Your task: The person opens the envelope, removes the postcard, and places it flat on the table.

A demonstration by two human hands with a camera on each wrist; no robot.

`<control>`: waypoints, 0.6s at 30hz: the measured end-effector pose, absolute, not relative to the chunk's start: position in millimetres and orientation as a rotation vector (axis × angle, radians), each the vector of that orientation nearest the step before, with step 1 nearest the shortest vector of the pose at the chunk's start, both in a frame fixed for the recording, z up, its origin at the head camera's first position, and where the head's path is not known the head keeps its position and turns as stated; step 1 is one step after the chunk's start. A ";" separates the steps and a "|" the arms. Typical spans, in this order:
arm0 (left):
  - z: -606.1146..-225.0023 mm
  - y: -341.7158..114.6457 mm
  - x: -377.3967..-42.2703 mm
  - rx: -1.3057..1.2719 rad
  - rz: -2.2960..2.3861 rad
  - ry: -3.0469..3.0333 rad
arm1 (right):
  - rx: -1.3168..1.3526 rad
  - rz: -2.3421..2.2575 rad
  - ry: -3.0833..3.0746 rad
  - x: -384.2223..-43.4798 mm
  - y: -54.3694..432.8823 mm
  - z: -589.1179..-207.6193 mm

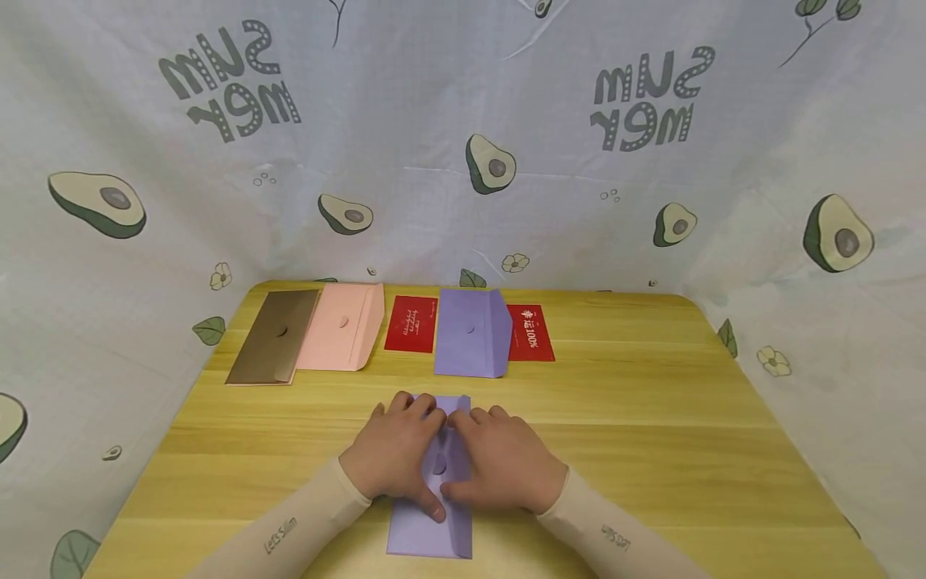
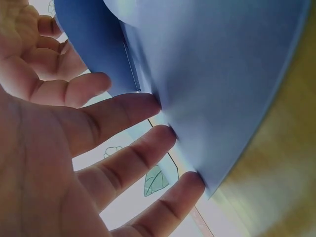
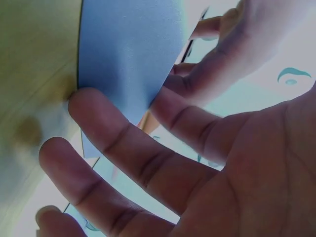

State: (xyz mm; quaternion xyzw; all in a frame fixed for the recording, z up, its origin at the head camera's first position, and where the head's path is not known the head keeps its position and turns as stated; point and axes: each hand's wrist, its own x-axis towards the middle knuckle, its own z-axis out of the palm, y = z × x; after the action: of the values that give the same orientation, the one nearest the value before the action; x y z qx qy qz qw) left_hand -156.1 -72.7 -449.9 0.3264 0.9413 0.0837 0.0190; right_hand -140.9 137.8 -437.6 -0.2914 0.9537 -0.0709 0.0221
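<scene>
A purple envelope (image 1: 423, 537) lies lengthwise on the wooden table near its front, flap side up, with its long flap (image 1: 461, 535) along the right. My left hand (image 1: 394, 454) rests on the envelope's left side, thumb across its face. In the left wrist view, the fingertips (image 2: 163, 136) touch the purple paper. My right hand (image 1: 506, 465) lies over the right side, its thumb and index finger on the flap. Nearly straight fingers (image 3: 148, 160) reach toward the paper and table in the right wrist view. The hands hide the envelope's middle.
Along the back lie a brown envelope (image 1: 268, 338), a pink envelope (image 1: 333, 330), a red card (image 1: 411, 324), another purple envelope (image 1: 466, 334) and a second red card (image 1: 531, 334). A printed curtain (image 1: 405, 96) hangs behind the table (image 1: 687, 450).
</scene>
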 end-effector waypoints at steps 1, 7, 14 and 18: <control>-450.1 -72.7 -156.3 1.013 0.260 2.924 | -0.902 -0.232 2.950 -141.1 138.4 -436.5; -448.6 -72.0 -156.2 1.008 0.263 2.937 | -0.870 -0.295 2.899 -144.0 142.9 -430.0; -450.0 -71.4 -155.4 1.008 0.243 2.947 | -0.800 -0.376 2.831 -144.9 153.7 -425.6; -451.0 -71.3 -155.3 0.993 0.239 2.939 | -0.766 -0.426 2.792 -142.3 162.4 -419.6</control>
State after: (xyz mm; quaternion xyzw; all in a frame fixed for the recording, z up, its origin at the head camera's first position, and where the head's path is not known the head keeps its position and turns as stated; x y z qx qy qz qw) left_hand -155.3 -71.3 -451.0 0.3191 0.9445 0.0767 0.0153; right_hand -142.3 162.4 -419.6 -0.2602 0.9486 -0.1447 0.1077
